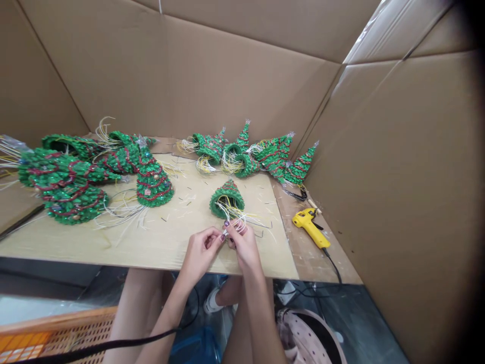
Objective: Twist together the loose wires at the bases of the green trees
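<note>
A small green Christmas tree (216,200) with red garland lies on its side, its hollow base turned toward me. White and yellow wires (239,218) spill out of that base. My left hand (204,250) pinches at the wire ends with thumb and forefinger. Close against it, my right hand (243,244) has its fingers closed around the bundle of wires, just below the tree's opening. The fingertips of both hands nearly meet, and the exact wire ends between them are too small to make out.
Several more trees lie at the left, one standing tree (153,184) among them, and others (273,156) lie along the back. A yellow glue gun (312,227) rests at the right, its cord over the table edge. Wire scraps litter the board (182,222). Cardboard walls (227,65) enclose the table.
</note>
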Demonstrator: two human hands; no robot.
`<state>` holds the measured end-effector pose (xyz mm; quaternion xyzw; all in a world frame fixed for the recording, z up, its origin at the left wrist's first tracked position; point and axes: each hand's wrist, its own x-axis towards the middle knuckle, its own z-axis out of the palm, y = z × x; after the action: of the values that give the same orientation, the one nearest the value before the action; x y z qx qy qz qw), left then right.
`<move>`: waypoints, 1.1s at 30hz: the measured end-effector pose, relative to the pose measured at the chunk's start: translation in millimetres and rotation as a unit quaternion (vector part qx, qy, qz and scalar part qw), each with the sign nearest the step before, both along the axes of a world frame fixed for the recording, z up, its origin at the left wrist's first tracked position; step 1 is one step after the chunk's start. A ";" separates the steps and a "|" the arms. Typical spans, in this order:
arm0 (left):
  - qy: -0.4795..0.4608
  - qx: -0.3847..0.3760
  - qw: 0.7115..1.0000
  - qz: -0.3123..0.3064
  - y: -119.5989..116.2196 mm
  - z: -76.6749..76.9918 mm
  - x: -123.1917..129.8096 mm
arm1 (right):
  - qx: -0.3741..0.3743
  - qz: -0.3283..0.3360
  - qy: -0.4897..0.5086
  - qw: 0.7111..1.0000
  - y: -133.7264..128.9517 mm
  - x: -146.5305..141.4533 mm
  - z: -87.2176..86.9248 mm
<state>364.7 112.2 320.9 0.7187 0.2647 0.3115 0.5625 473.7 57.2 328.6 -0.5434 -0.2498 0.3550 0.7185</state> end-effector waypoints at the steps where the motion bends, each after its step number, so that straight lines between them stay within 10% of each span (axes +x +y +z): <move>1: -0.002 -0.002 1.000 -0.001 -0.1 0.6 0.2 | 0.001 -0.004 -0.007 1.000 0.1 -0.1 -0.6; 33: 0.067 0.167 0.984 0.006 -4.5 3.1 2.8 | 0.008 -0.054 -0.086 0.995 -0.7 -4.4 -12.7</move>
<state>367.6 107.7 324.0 0.8204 0.2501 0.3059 0.4133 469.3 56.5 315.9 -0.5792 -0.2833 0.2655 0.7168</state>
